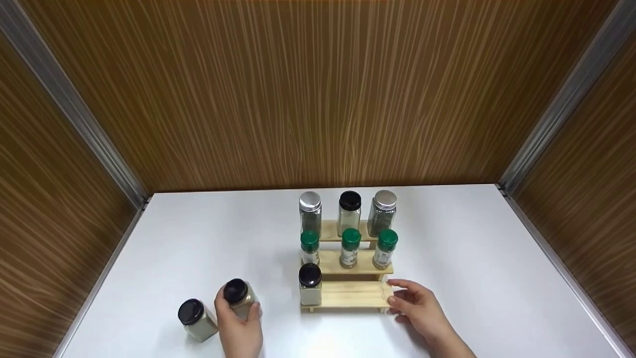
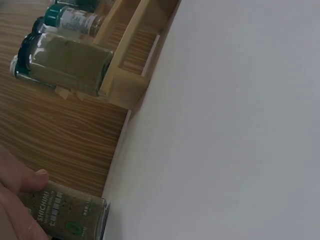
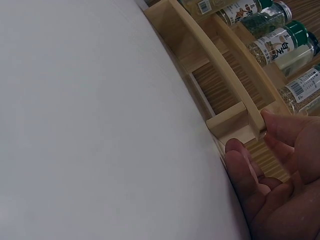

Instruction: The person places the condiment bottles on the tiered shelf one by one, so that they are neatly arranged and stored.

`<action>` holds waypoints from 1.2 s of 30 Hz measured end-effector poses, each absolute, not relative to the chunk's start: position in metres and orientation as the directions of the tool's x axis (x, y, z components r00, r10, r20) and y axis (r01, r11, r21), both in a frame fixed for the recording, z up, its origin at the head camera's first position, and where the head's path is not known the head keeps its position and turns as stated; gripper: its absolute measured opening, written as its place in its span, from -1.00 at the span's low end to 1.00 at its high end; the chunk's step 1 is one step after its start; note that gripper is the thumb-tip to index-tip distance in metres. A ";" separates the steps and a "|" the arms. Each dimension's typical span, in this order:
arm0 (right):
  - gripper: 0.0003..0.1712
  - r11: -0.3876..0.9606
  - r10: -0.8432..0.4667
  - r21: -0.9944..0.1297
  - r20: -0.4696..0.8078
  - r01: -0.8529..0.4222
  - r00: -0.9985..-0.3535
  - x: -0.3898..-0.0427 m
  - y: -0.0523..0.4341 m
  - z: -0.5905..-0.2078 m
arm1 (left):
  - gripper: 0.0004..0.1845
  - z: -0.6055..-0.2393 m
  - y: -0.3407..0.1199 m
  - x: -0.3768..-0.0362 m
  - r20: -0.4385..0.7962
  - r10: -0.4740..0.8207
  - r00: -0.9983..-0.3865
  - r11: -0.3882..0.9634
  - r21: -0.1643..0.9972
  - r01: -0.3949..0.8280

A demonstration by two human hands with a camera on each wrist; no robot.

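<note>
My left hand (image 1: 238, 332) grips a black-capped spice jar (image 1: 242, 302) of brown seasoning, left of the rack. In the left wrist view this jar (image 2: 75, 215) is tilted and its label reads "SHICHIMI". A three-step wooden spice rack (image 1: 355, 294) stands in the middle of the table. At the right end of its lowest step, my right hand (image 1: 421, 309) holds the edge between thumb and fingers. The right wrist view has the thumb (image 3: 280, 125) against the corner of that step. One black-capped jar (image 1: 310, 291) stands on the left of the lowest step.
Another black-capped jar (image 1: 198, 323) is on the white table (image 1: 462, 248), left of my left hand. Three green-capped bottles (image 1: 350, 248) fill the middle step. The top step bears two silver-capped jars (image 1: 381, 216) and a black-capped one (image 1: 349, 216). Wood-grain panels (image 1: 318, 99) enclose the table.
</note>
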State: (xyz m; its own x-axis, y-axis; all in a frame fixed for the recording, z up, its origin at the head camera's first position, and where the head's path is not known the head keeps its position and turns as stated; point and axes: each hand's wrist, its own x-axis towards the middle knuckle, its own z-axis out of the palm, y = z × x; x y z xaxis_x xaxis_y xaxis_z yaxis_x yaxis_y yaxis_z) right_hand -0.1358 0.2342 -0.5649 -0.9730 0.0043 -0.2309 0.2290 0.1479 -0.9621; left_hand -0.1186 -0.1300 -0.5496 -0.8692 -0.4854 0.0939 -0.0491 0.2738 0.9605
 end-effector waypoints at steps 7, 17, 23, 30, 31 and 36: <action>-0.40 0.159 0.021 -0.957 -0.242 0.242 -0.970 -0.137 0.233 -0.566 | -0.13 -0.530 -0.123 -0.107 0.087 -0.468 -0.879 0.233 0.972 -0.028; -0.40 0.150 0.013 -0.961 -0.234 0.233 -0.972 -0.135 0.234 -0.565 | -0.19 -0.478 -0.109 -0.087 0.347 -0.462 -0.816 0.286 0.929 0.233; -0.40 0.144 -0.001 -0.966 -0.215 0.212 -0.977 -0.135 0.233 -0.565 | -0.20 -0.456 -0.101 -0.081 0.456 -0.367 -0.811 0.313 0.881 0.354; -0.40 0.136 -0.006 -0.967 -0.218 0.215 -0.976 -0.135 0.231 -0.566 | -0.19 -0.430 -0.089 -0.083 0.443 -0.164 -0.881 0.259 0.881 0.395; -0.40 0.134 -0.008 -0.968 -0.216 0.213 -0.976 -0.135 0.231 -0.566 | -0.19 -0.427 -0.086 -0.083 0.423 -0.137 -0.896 0.242 0.891 0.384; -0.40 0.124 -0.016 -0.971 -0.210 0.206 -0.978 -0.135 0.231 -0.566 | -0.17 -0.421 -0.070 -0.085 0.345 -0.034 -0.938 0.177 0.926 0.334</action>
